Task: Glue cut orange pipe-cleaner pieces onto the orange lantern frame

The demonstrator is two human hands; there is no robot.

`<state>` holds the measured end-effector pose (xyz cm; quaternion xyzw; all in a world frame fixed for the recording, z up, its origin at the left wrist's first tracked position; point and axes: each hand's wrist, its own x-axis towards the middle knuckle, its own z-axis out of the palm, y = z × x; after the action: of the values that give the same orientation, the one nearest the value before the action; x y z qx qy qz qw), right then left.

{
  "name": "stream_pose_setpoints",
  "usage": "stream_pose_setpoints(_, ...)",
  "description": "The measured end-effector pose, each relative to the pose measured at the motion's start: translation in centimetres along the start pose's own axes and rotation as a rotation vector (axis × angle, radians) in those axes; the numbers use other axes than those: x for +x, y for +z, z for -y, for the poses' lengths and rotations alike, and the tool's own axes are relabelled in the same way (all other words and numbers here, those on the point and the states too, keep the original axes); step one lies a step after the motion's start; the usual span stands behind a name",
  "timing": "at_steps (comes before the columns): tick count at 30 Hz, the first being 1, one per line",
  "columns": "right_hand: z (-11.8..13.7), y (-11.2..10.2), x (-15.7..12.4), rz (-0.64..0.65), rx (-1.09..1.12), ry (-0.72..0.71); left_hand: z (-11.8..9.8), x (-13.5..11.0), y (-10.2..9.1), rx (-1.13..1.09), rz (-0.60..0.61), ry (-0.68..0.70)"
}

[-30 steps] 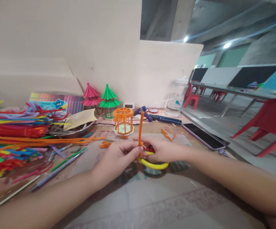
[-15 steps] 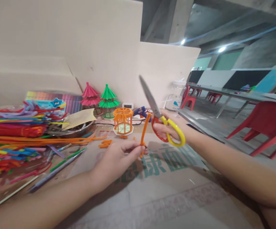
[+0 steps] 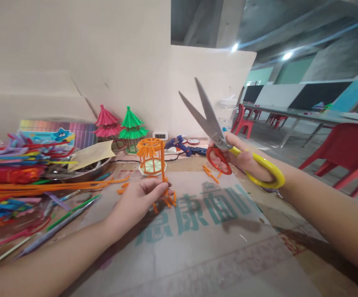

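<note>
Between thumb and fingers, my left hand (image 3: 135, 204) pinches an orange pipe cleaner (image 3: 163, 161) that stands upright. Short orange pipe cleaner pieces (image 3: 169, 201) lie on the sheet just beneath those fingertips. My right hand (image 3: 242, 152) is wrapped round the handles of scissors (image 3: 209, 113), one loop red and the other yellow. The blades are spread apart and point up and left, away from the pipe cleaner. Behind the left hand stands a small orange pavilion model (image 3: 150, 143) on a pale round base, partly crossed by the upright pipe cleaner.
Pink (image 3: 104, 123) and green (image 3: 132, 128) pagoda models stand by the back board. A blue glue gun (image 3: 180, 144) lies right of a small white clock (image 3: 160, 135). Bundled pipe cleaners (image 3: 8, 173) fill the left side. More cut orange pieces (image 3: 211, 174) lie near the scissors.
My right hand has moved right with the scissors, and their blades have spread open. The view has shifted slightly. Cut orange pieces now show beneath my left hand, which still holds the pipe cleaner.
</note>
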<state>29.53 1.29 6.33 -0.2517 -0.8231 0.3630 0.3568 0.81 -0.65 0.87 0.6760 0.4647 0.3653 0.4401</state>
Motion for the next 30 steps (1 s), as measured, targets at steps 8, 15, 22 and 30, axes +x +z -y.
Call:
stream_pose_setpoints(8,0.5,-0.1,-0.1,0.247,-0.408,0.159,0.0,-0.1,-0.1,-0.004,0.021,0.011)
stream_pose_setpoints(15,-1.8,1.2,-0.5,0.350,-0.469,0.188,0.0,0.0,0.1,-0.024,0.014,0.009)
stream_pose_setpoints(22,-2.9,1.4,-0.6,0.379,-0.559,0.206,0.6,0.0,0.1,-0.024,0.049,0.038)
stream_pose_setpoints(30,-1.7,2.2,-0.4,0.412,-0.486,0.287,0.9,0.2,0.3,-0.080,0.160,0.025)
